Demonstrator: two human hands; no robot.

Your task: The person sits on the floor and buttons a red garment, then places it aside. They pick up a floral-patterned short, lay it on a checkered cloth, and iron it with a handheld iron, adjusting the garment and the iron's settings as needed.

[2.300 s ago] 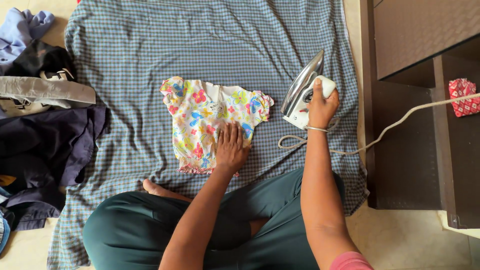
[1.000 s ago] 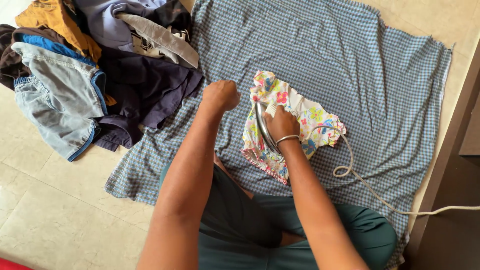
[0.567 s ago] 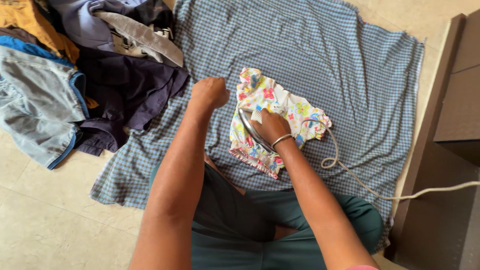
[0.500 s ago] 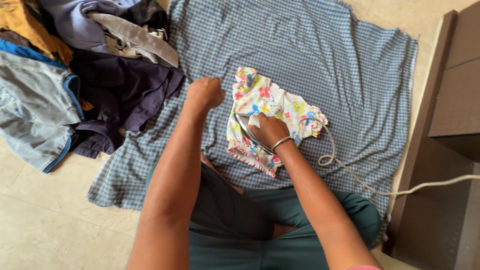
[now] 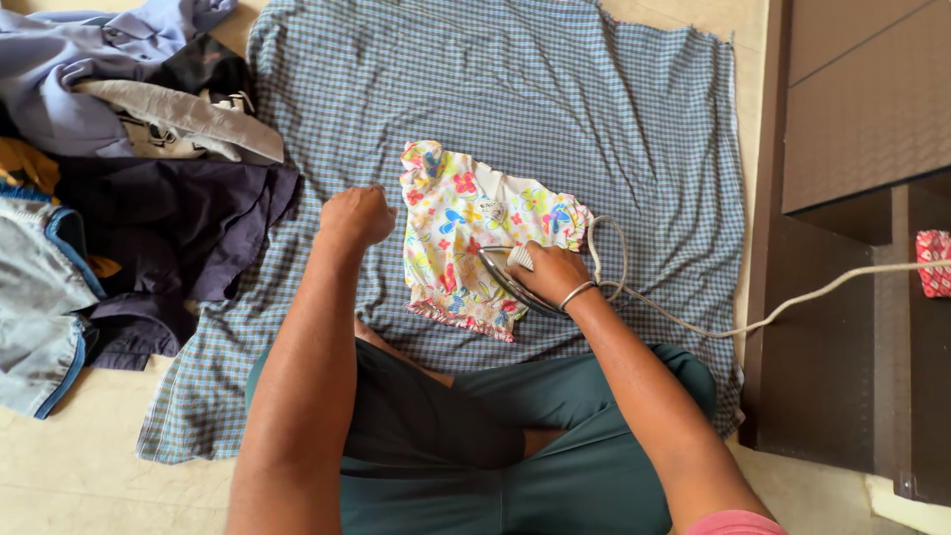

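A small flowered child's top (image 5: 461, 223) lies flat on a blue checked cloth (image 5: 555, 109) spread on the floor. My right hand (image 5: 551, 274) grips the handle of an electric iron (image 5: 501, 273), which rests soleplate-down on the lower right part of the top. My left hand (image 5: 357, 215) is a closed fist pressed on the checked cloth just left of the top, holding nothing. The iron's white cord (image 5: 693, 322) loops beside the top and runs off to the right.
A heap of clothes (image 5: 129, 188) in grey, dark blue, denim and lilac lies at the left, partly on the cloth. Dark wooden furniture (image 5: 852, 228) stands along the right, with a small red patterned item (image 5: 933, 263) on it. My crossed legs in green trousers (image 5: 466, 456) fill the foreground.
The iron has slid toward the lower right of the flowered top. My left fist stays on the cloth beside it. The view has swung right, showing more of the furniture.
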